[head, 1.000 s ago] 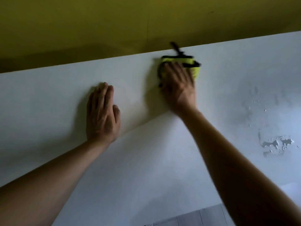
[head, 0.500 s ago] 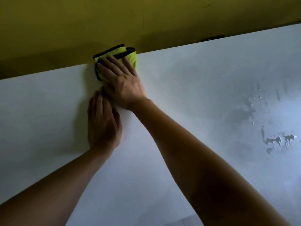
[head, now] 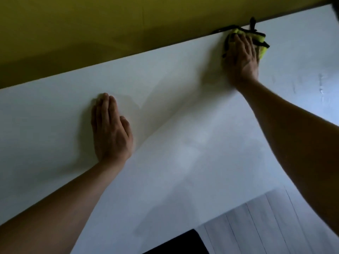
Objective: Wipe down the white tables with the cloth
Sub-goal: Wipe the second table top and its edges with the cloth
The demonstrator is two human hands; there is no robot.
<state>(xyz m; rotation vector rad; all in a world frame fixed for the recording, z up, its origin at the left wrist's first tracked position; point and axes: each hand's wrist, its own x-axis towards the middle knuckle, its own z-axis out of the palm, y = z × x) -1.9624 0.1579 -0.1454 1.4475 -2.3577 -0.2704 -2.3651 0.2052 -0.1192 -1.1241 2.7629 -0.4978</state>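
Observation:
A white table (head: 183, 162) fills most of the view, its far edge running along a yellow wall. A yellow-green cloth with black trim (head: 260, 41) lies bunched at the far edge, upper right. My right hand (head: 241, 57) presses flat on the cloth with straight fingers, covering most of it. My left hand (head: 110, 131) rests palm down on the bare tabletop at centre left, fingers straight and together, holding nothing.
The yellow wall (head: 128, 24) stands right behind the table's far edge. Faint wet streaks (head: 322, 88) mark the table at the right. Grey plank flooring (head: 266, 226) and a black object (head: 179, 243) show beyond the near edge, bottom right.
My right hand has swept the cloth along the far edge from the left, just above my left hand, to the far right. My left hand has stayed planted on the table.

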